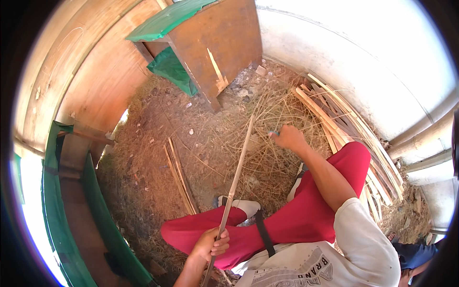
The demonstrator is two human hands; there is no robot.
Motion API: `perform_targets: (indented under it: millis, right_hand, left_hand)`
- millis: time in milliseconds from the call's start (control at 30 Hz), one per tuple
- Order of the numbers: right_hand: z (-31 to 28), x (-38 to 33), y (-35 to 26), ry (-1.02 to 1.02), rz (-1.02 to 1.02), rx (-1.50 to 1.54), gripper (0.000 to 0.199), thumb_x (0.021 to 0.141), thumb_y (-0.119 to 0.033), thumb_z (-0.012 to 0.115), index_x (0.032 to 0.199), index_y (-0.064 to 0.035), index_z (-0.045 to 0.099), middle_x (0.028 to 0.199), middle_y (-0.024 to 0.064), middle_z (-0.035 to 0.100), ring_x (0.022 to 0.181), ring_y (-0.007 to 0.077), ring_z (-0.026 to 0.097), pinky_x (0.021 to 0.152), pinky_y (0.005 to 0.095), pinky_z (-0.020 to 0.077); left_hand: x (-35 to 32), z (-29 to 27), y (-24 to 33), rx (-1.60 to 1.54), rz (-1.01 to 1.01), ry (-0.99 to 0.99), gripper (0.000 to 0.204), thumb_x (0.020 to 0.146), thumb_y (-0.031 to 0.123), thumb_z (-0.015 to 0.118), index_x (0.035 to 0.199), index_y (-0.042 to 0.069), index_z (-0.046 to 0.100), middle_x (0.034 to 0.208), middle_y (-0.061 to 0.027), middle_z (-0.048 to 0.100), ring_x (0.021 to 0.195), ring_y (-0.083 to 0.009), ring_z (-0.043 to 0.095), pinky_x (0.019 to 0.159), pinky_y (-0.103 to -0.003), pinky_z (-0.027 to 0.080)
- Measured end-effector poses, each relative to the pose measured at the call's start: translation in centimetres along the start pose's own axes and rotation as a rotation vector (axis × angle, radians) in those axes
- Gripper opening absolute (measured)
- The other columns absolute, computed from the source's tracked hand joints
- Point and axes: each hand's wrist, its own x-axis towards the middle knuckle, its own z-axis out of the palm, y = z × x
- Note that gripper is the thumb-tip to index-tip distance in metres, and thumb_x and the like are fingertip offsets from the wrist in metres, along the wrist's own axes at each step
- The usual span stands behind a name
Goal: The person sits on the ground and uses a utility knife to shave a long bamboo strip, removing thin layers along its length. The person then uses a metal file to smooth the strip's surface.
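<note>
Sits right of a brown wooden trough edged with green sheeting (97,201) and two thin tan bamboo strips (179,176) on the ground. Grasps a long, slender, tan bamboo strip (239,165), slanting from near to far across the middle, in the bare left hand (210,244). Clenches the bare right hand (289,137), farther right, on a small blue-green object (273,133), mostly hidden. Faces split-bamboo lengths (351,129) piled at right.

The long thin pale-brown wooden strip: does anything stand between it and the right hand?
Nothing visible blocks the right hand from the strip; a small bluish object shows at the hand's fingers, and loose straw-coloured strands lie on the ground.
</note>
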Motion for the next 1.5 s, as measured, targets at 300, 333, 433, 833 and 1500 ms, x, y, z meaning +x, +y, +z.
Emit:
perform_targets:
  millis: [300, 333, 433, 833, 1500]
  right_hand:
    - [-1.7, -0.2, -1.3, 0.049, -0.105, 0.206, 0.063, 0.093, -0.063, 0.054, 0.097, -0.0032, 0.076, 0.079, 0.0219, 0.07, 0.083, 0.0393, 0.071, 0.076, 0.0515, 0.0538]
    - [-1.8, -0.4, -1.5, 0.059, -0.114, 0.245, 0.063, 0.093, -0.062, 0.054, 0.096, -0.003, 0.076, 0.075, 0.0209, 0.068, 0.079, 0.0379, 0.07, 0.074, 0.0507, 0.0534]
    - [-2.2, -1.2, -2.1, 0.078, -0.129, 0.37, 0.061, 0.093, -0.06, 0.056, 0.094, -0.0022, 0.076, 0.065, 0.0178, 0.064, 0.069, 0.0335, 0.068, 0.069, 0.0479, 0.0519]
    - [-2.7, -4.2, -3.3, 0.288, -0.343, 0.298, 0.031, 0.091, -0.03, 0.065, 0.079, -0.0005, 0.065, 0.061, 0.0163, 0.063, 0.058, 0.0331, 0.063, 0.061, 0.0459, 0.0519]
    - [2.4, -4.8, -3.2, 0.189, -0.414, -0.263, 0.02, 0.082, -0.017, 0.061, 0.078, -0.0011, 0.073, 0.076, 0.0199, 0.071, 0.07, 0.0375, 0.072, 0.063, 0.0471, 0.0576]
  left_hand:
    - [4.9, -2.4, 2.6, -0.308, -0.106, -0.388, 0.024, 0.103, 0.02, 0.043, 0.081, 0.011, 0.05, 0.054, 0.0039, 0.04, 0.041, -0.0056, 0.034, 0.031, -0.02, 0.029]
    - [5.2, -2.3, 2.8, -0.305, -0.108, -0.403, 0.024, 0.103, 0.02, 0.043, 0.081, 0.011, 0.05, 0.054, 0.0039, 0.04, 0.041, -0.0057, 0.034, 0.031, -0.02, 0.029]
    - [5.8, -1.8, 3.2, -0.298, -0.109, -0.44, 0.025, 0.104, 0.021, 0.043, 0.081, 0.011, 0.049, 0.054, 0.0042, 0.04, 0.042, -0.0056, 0.035, 0.032, -0.021, 0.029]
    - [7.1, 2.7, 3.1, 0.325, 0.276, 0.142, 0.037, 0.109, 0.035, 0.04, 0.082, 0.011, 0.049, 0.053, 0.0044, 0.037, 0.039, -0.0063, 0.031, 0.033, -0.023, 0.024]
    - [10.0, 5.6, 2.0, 0.707, 0.489, 0.436, 0.044, 0.109, 0.032, 0.037, 0.076, 0.007, 0.052, 0.056, 0.0008, 0.044, 0.046, -0.0115, 0.042, 0.046, -0.03, 0.036]
